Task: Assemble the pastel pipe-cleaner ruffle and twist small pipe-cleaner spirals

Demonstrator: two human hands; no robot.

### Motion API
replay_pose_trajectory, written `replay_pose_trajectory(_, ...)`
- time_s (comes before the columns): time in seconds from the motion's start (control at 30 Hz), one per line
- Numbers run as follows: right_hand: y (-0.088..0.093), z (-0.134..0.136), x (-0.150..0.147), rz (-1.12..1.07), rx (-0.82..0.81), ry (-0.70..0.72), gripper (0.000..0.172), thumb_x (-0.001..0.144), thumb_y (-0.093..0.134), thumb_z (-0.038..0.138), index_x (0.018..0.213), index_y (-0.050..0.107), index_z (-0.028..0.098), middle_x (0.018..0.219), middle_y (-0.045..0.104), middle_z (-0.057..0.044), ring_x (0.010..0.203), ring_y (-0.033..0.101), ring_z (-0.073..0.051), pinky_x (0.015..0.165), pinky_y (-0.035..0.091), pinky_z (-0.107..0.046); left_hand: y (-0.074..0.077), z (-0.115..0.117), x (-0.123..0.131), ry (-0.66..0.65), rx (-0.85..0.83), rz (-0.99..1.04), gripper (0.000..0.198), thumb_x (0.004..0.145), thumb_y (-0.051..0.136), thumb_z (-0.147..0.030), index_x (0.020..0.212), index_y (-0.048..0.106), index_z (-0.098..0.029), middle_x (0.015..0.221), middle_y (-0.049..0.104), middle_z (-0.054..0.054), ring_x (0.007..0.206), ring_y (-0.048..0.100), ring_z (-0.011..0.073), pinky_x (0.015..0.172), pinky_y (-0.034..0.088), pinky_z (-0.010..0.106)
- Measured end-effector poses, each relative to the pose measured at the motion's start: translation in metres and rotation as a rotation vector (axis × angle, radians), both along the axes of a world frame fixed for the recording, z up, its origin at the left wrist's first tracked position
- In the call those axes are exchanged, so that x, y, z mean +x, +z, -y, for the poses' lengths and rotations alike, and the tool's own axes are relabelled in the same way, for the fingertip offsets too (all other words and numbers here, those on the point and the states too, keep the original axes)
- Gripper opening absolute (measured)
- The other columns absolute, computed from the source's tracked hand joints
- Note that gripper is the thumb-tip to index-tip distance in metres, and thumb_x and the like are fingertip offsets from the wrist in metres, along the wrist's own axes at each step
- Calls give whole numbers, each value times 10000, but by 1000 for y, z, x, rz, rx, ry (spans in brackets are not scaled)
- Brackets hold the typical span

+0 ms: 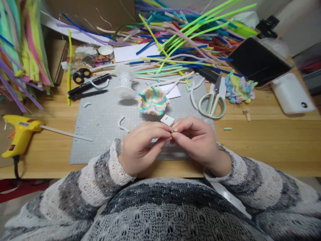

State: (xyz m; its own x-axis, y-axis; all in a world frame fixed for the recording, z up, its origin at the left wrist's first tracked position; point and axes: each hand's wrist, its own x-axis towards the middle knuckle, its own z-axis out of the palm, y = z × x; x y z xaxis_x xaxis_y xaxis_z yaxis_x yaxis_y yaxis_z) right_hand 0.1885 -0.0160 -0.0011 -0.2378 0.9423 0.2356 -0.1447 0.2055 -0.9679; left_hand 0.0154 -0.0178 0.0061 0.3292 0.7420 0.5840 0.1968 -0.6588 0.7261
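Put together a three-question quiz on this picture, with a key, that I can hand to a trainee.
1. Open question: where is the tiny shiny piece in relation to the left hand and right hand?
2. True or false: the scissors lie to the right of the ruffled pastel piece.
3. Multiple choice: which of these is nearest the fingertips?
A) yellow glue gun
B) small slotted white piece
C) white spool

Key
1. At the fingertips, where the two hands meet; it is too small to identify.
2. True.
3. B.
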Motion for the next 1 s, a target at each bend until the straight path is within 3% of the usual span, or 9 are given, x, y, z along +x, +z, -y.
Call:
replay_pose_trajectory(0.33, -3, 1, 2, 32, 46, 10, 74, 834, 637, 149, 807, 616, 215, 756, 640, 14, 688, 607, -99, 644, 516, -258, -2, 0, 0, 3, 2, 28, 314, 831, 629, -44, 1103, 650, -201, 962, 725, 71, 900, 680, 150, 816, 581, 310)
replay_pose_trajectory(0.5, 1, 1, 2, -6, -20, 38, 59, 847, 620, 153, 836, 609, 209, 760, 631, 14, 653, 598, -85, 607, 518, -235, -1, 1, 0, 21, -7, 22, 290, 841, 617, -50, 1083, 656, -204, 966, 728, 72, 913, 680, 153, 824, 580, 325)
replay_pose_trajectory(0.83, -5, 1, 4, 105, 77, 22, 60, 849, 605, 165, 824, 602, 220, 762, 620, 7, 726, 592, -122, 678, 496, -293, 0, -2, 1, 2, 22, -27, 185, 845, 596, -65, 988, 635, -176, 935, 705, 72, 889, 667, 151, 795, 568, 304)
replay_pose_trajectory(1.0, -4, 2, 3, 83, 39, 30, 41, 847, 613, 189, 814, 605, 212, 757, 623, 3, 709, 588, -119, 648, 496, -281, 1, -2, 0, -5, 43, -72, 178, 847, 582, -59, 977, 620, -174, 908, 688, 70, 859, 656, 153, 765, 565, 298)
